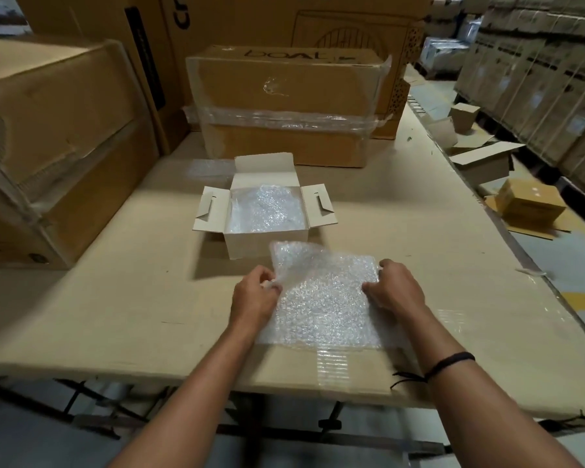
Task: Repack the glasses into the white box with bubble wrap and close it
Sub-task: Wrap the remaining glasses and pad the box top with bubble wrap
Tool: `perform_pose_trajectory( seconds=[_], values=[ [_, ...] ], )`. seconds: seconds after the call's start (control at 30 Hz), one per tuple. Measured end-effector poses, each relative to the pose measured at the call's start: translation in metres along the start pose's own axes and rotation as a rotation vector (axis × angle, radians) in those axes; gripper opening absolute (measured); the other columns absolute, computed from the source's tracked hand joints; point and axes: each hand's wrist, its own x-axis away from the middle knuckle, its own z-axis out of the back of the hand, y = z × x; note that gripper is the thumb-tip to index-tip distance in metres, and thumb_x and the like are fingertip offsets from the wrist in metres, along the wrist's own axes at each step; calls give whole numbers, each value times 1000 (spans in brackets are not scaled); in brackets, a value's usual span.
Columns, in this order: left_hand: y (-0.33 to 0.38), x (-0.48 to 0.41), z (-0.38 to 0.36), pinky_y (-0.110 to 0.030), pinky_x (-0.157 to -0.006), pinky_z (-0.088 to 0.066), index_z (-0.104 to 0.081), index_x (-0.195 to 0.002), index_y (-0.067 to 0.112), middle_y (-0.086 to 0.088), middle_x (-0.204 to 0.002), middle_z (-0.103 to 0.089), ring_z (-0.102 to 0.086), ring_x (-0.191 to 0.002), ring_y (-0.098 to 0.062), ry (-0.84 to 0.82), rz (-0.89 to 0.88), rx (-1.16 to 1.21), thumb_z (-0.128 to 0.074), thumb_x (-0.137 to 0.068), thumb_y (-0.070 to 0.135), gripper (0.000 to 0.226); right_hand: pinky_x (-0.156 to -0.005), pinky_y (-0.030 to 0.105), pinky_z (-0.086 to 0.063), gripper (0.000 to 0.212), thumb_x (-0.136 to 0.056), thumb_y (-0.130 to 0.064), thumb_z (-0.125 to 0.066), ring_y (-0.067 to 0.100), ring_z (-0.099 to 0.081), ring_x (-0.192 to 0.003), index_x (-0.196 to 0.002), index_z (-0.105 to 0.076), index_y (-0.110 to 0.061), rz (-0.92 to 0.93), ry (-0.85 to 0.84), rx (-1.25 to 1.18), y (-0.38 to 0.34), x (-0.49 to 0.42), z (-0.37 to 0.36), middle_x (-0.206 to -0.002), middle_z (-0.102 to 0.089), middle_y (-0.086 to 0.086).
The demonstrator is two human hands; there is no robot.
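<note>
A white box (265, 244) stands open in the middle of the table, its flaps spread out and bubble wrap (265, 208) filling its inside. No glasses show; whatever lies under that wrap is hidden. In front of the box a loose bubble wrap sheet (325, 298) lies on the table with its far left corner lifted. My left hand (255, 293) pinches the sheet's left edge. My right hand (394, 288) grips its right edge with curled fingers.
A taped brown carton (284, 106) sits behind the white box, and a big carton (54, 143) stands at the left. Another bit of bubble wrap (206, 168) lies behind the box's left flap. Small cartons (527, 201) lie on the floor at the right, past the table's edge (487, 211).
</note>
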Motion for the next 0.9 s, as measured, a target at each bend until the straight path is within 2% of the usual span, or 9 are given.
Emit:
perform_pose_trajectory(
  seconds=[0.13,0.27,0.43,0.47,0.53,0.57,0.63,0.73,0.9],
  values=[
    [-1,2,11,-30,-68,-46,-50,-77,22,4,-73,-59,-58,-70,-7,27,-49,233,-65,-83,-3,31,-106,42,-39,82,-74,-42,-80,32,-44,-128,-141,-41,-17,120,37,-144,-5,-9,4,-140,-45,13],
    [-12,-3,24,-25,-75,-52,-55,-91,31,3,-91,-67,-65,-81,-8,4,-60,285,-67,-81,-7,41,-114,45,-29,102,-62,-43,-87,26,-31,-140,-148,-34,-26,398,-57,-171,-23,-16,12,-151,-39,2],
    [-24,-16,37,-16,-69,-51,-63,-99,20,2,-91,-70,-67,-77,-8,-45,-103,331,-60,-84,-13,36,-107,37,-32,76,-71,-37,-83,22,-40,-131,-139,-48,-27,591,-152,0,-54,-23,11,-141,-51,-4],
    [-25,-18,39,-17,-68,-50,-65,-97,18,2,-89,-70,-65,-75,-8,-44,-109,329,-60,-85,-12,33,-101,34,-38,65,-73,-33,-82,22,-49,-122,-131,-56,-22,581,-198,24,-58,-24,10,-132,-58,-1],
    [-30,-25,45,-22,-69,-50,-68,-90,20,3,-83,-70,-63,-72,-7,-48,-113,328,-59,-85,-10,32,-74,29,-42,33,-76,-26,-80,20,-56,-89,-102,-66,-11,530,-268,35,-66,-25,7,-98,-66,5],
    [-34,-30,49,-28,-70,-51,-69,-85,23,4,-80,-70,-63,-72,-9,-49,-109,321,-59,-86,-9,33,-64,29,-36,26,-76,-24,-79,17,-51,-75,-89,-64,-6,501,-292,8,-67,-26,6,-82,-61,7],
    [-40,-38,55,-34,-69,-50,-70,-76,23,6,-73,-68,-61,-70,-13,-59,-95,303,-58,-85,-8,35,-59,29,-32,31,-75,-22,-80,13,-44,-62,-76,-55,-3,437,-368,-131,-63,-29,7,-65,-51,0],
    [-40,-52,65,-32,-63,-45,-67,-77,18,4,-69,-64,-55,-62,-10,-54,-102,271,-54,-81,-9,31,-64,28,-37,23,-76,-13,-80,9,-51,-58,-81,-60,-3,340,-489,-360,-64,-31,12,-60,-59,-7],
    [-43,-75,77,-32,-54,-43,-64,-77,21,6,-59,-60,-50,-50,-10,-21,-112,306,-54,-85,-1,26,-69,29,-48,10,-84,-7,-72,16,-60,-71,-90,-66,-1,265,-485,-720,-79,-28,7,-76,-65,5]
  ],
)
